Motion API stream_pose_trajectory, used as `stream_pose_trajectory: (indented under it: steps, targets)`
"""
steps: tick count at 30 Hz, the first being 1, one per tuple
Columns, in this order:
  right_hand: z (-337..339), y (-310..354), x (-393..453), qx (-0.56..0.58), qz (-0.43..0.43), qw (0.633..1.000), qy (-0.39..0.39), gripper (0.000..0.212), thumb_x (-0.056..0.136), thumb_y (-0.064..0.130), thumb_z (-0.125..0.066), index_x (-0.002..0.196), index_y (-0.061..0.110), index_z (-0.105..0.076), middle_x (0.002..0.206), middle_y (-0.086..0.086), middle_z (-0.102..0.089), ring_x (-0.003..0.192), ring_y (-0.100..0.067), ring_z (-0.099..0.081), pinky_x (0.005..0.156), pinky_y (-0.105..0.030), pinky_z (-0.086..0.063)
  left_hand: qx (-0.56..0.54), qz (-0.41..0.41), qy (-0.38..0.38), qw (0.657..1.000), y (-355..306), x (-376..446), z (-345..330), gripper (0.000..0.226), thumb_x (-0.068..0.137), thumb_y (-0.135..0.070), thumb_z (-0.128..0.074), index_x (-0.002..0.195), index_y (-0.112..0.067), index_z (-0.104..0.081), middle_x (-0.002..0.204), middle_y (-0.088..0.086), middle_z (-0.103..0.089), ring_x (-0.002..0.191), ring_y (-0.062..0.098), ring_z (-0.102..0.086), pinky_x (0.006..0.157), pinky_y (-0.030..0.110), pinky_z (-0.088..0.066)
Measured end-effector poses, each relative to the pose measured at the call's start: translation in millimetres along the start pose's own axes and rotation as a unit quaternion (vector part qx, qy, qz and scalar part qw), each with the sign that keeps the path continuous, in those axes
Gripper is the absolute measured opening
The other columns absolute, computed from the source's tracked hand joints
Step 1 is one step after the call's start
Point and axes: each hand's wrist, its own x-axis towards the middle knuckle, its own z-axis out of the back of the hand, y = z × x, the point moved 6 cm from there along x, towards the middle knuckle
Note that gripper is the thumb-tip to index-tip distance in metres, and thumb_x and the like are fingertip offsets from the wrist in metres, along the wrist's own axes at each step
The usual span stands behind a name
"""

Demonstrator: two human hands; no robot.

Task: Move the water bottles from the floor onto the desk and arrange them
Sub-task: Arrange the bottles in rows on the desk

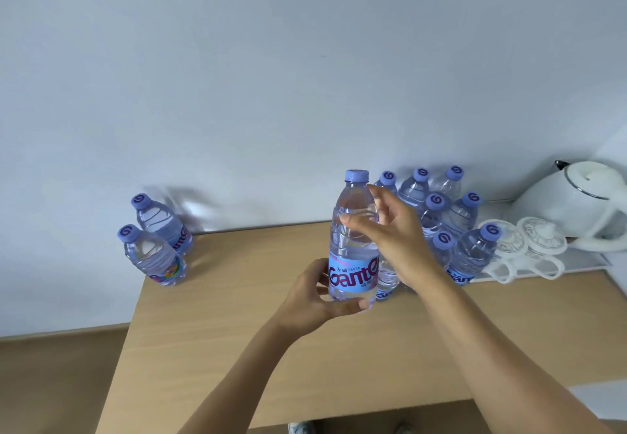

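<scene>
Held bottle: one clear water bottle [354, 240] with purple cap and blue "Ganten" label, upright, mid-frame above the desk [237, 314]; whether its base touches the desktop cannot be told.
Left hand: left hand [314, 299] grips the bottle's lower part at the label; thumb curls across the front under the label, fingers [322, 275] wrap round the left side.
Right hand: right hand [397, 240] at the bottle's upper body; thumb and forefinger curl round the clear shoulder below the cap, the other fingers loosely bent behind.
Right cluster: group of bottles [451, 223] standing upright and packed close at the back right of the desk, against the wall [271, 77]; at least eight purple caps show, one further bottle is partly hidden behind the held one and the right wrist.
Left pair: two bottles [159, 240] upright at the back-left corner of the desk, one just behind the other, well apart from the cluster.
Desk: light wood top, bare between the pair and the cluster.
Right edge: white kettle [576, 202] and two clear glass cups [529, 247] on a white tray [590, 264], just beside the cluster.
Below: wood-tone floor [51, 382] left of the desk; shoe tips at the bottom edge.
</scene>
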Motion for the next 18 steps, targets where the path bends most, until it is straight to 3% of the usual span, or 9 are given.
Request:
stream_pose_trajectory:
  steps: [5,11,15,18]
  targets:
    - [36.0,1.1,-6.8,-0.012,0.003,0.999,0.033,0.027,0.077,0.012,-0.076,0.102,0.018,-0.069,0.096,0.008,-0.073,0.091,-0.007,-0.067,0.086,-0.039,-0.055,-0.003,0.009,-0.023,1.0,-6.8,0.8,-36.0,0.062,0.057,-0.039,-0.089,0.11,-0.024,-0.061,0.099,-0.009,-0.069,0.088,0.007,-0.063,0.08,0.02,-0.052]
    - [79.6,-1.7,-18.2,-0.019,0.016,0.997,0.069,0.025,0.079,0.009,-0.075,0.101,0.018,-0.07,0.102,0.004,-0.072,0.097,-0.007,-0.066,0.082,-0.026,-0.055,0.01,0.015,-0.038,0.999,-10.1,2.7,-82.0,0.057,0.059,-0.037,-0.089,0.107,-0.025,-0.062,0.094,-0.012,-0.068,0.085,0.004,-0.063,0.076,0.016,-0.05]
    - [112.1,-3.5,-29.1,-0.038,0.01,0.996,0.077,0.026,0.078,0.007,-0.077,0.103,0.014,-0.07,0.093,0.014,-0.072,0.093,-0.001,-0.066,0.08,-0.022,-0.054,0.02,0.009,-0.038,0.999,-10.6,5.4,-115.0,0.052,0.061,-0.034,-0.089,0.105,-0.029,-0.062,0.093,-0.016,-0.069,0.083,0.0,-0.063,0.074,0.014,-0.05]
    - [142.0,-10.6,-41.0,-0.045,-0.004,0.996,0.08,0.031,0.077,0.004,-0.078,0.106,0.008,-0.067,0.094,0.01,-0.072,0.088,0.0,-0.067,0.075,-0.015,-0.051,0.028,0.007,-0.027,0.999,-8.1,10.5,-145.8,0.052,0.061,-0.035,-0.089,0.105,-0.03,-0.062,0.094,-0.017,-0.07,0.085,0.0,-0.064,0.073,0.013,-0.05]
